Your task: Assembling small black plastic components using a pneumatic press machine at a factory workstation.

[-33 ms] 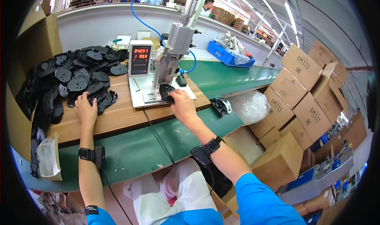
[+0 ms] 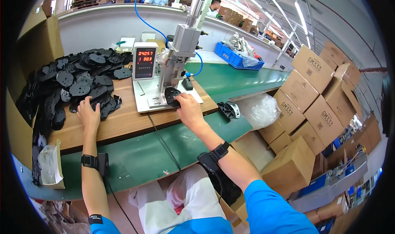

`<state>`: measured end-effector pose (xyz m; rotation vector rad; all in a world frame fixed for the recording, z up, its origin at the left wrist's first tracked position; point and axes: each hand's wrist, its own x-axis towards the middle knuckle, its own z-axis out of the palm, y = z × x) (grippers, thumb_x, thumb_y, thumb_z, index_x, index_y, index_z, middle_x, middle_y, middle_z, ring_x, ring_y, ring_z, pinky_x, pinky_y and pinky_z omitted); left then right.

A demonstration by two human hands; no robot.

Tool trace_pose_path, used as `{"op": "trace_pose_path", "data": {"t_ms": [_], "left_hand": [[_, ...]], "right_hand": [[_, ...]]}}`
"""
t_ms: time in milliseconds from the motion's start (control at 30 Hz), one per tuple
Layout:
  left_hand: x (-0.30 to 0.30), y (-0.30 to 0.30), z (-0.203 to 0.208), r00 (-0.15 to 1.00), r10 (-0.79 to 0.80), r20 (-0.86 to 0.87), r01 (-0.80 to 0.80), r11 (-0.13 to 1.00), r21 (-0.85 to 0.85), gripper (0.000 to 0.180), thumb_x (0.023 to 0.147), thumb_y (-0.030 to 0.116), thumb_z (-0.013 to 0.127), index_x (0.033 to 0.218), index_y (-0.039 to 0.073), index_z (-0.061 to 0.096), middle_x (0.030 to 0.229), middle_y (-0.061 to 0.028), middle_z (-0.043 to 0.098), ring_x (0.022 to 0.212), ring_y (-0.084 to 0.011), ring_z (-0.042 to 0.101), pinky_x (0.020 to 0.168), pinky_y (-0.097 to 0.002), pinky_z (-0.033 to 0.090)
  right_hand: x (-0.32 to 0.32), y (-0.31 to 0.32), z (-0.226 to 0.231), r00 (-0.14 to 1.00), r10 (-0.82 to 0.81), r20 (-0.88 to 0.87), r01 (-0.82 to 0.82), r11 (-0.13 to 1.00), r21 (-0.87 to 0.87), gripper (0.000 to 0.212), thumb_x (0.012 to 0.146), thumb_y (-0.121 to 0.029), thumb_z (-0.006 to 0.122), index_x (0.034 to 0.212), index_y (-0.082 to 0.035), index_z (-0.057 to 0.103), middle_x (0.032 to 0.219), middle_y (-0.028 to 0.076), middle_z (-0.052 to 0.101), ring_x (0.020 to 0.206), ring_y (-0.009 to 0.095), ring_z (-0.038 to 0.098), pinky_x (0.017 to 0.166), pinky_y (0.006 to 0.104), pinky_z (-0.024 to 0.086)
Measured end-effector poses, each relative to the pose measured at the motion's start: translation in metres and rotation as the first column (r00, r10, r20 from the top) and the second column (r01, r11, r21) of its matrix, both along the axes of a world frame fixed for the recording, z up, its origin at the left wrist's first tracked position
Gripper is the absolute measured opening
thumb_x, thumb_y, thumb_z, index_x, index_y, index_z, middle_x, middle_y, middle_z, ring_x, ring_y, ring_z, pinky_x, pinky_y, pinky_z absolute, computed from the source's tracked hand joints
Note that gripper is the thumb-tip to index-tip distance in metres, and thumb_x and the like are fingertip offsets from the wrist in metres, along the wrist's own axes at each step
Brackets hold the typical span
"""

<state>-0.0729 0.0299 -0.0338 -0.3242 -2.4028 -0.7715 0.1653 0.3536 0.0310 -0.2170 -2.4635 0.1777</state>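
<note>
My right hand (image 2: 190, 111) pinches a black oval plastic part (image 2: 171, 96) by its lower right edge. The part is tilted up beneath the head of a silver bench press (image 2: 183, 40), above the white base plate (image 2: 144, 105). My left hand (image 2: 88, 114) rests palm down, fingers apart, at the near edge of a heap of similar black plastic parts (image 2: 80, 88). Its fingertips reach the nearest parts, and nothing shows in its grasp. A control box (image 2: 145, 61) with red lit digits stands left of the press. Wooden board (image 2: 119, 123) lies under the press.
A green worktop (image 2: 135, 168) carries the board, with a black cable across it. Black and white parts (image 2: 228, 110) and a clear plastic bag (image 2: 263, 111) lie to the right. Behind is a blue crate (image 2: 236, 57); cardboard boxes (image 2: 306, 94) are stacked at right. Two people are beyond the partition.
</note>
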Motion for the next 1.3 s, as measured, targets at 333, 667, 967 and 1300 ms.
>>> {"op": "trace_pose_path", "data": {"t_ms": [333, 667, 967, 1300], "left_hand": [[-0.018, -0.004, -0.003, 0.985, -0.125, -0.121, 0.161, 0.919, 0.361, 0.040, 0.088, -0.002, 0.073, 0.125, 0.009, 0.065, 0.117, -0.0124, 0.064, 0.114, -0.0316, 0.064, 0.099, -0.0415, 0.052], [-0.034, -0.012, 0.003, 0.914, -0.339, -0.223, 0.394, 0.612, 0.685, 0.018, 0.104, -0.003, 0.052, 0.117, -0.003, 0.065, 0.114, -0.0087, 0.070, 0.107, -0.0157, 0.068, 0.099, -0.0290, 0.052], [0.002, -0.001, 0.031, 0.948, -0.011, -0.318, 0.181, 0.840, 0.511, 0.015, 0.100, -0.006, 0.052, 0.106, 0.000, 0.065, 0.108, -0.0137, 0.067, 0.103, -0.0285, 0.066, 0.093, -0.0398, 0.051], [0.026, 0.000, 0.051, 0.796, 0.002, -0.605, 0.174, 0.957, 0.232, 0.012, 0.096, -0.011, 0.052, 0.097, -0.001, 0.058, 0.108, -0.0140, 0.061, 0.109, -0.0329, 0.060, 0.094, -0.0431, 0.048]], "right_hand": [[-0.001, -0.001, 0.001, 1.000, 0.014, -0.001, -0.014, 1.000, -0.002, 0.036, 0.075, 0.003, 0.070, 0.110, -0.002, 0.072, 0.113, 0.012, 0.069, 0.111, 0.035, 0.065, 0.097, 0.0454, 0.055], [-0.002, -0.006, 0.001, 0.999, 0.028, -0.028, -0.027, 0.999, 0.027, 0.031, 0.079, 0.006, 0.068, 0.109, -0.002, 0.072, 0.112, 0.011, 0.067, 0.110, 0.033, 0.065, 0.093, 0.0458, 0.057], [-0.001, -0.005, 0.000, 1.000, 0.014, -0.016, -0.014, 1.000, 0.017, 0.033, 0.080, 0.005, 0.069, 0.111, -0.002, 0.072, 0.112, 0.011, 0.067, 0.111, 0.033, 0.064, 0.094, 0.0458, 0.058], [0.000, -0.006, 0.002, 0.999, 0.033, -0.019, -0.033, 0.999, -0.006, 0.033, 0.078, 0.005, 0.068, 0.111, -0.002, 0.073, 0.113, 0.012, 0.068, 0.111, 0.034, 0.064, 0.095, 0.0455, 0.056]]}}
